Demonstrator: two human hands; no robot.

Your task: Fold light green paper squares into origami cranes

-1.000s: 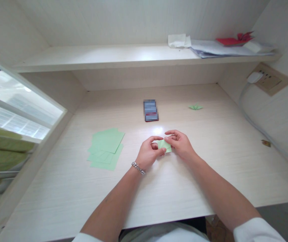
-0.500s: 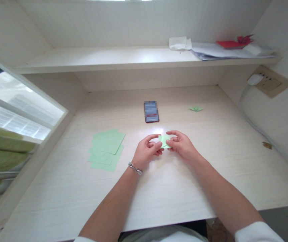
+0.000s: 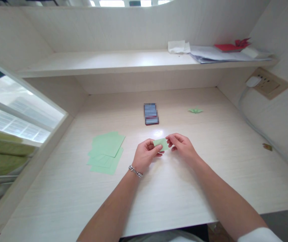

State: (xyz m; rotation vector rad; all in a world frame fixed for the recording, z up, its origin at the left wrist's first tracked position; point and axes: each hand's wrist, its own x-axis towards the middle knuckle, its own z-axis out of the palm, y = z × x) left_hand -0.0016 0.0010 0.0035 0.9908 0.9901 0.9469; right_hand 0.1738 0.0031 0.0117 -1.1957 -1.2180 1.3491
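Since half a second ago the small green paper [image 3: 161, 144] has gone from a pointed shape to a flat little rectangle. It is pinched at both ends just above the desk [image 3: 184, 188], with the left hand [image 3: 146, 155] closed on its left end by thumb and forefinger and the right hand [image 3: 183, 148] closed on its right end by the fingertips. This looks like mid-fold work, and the next move calls for keeping the edges lined up while a fingertip presses the crease. Left of the grip lies a stack of green sheets [image 3: 106, 152], just beyond it a blurred dark object [image 3: 151, 114], and farther off to the right a small folded green figure [image 3: 195, 110].
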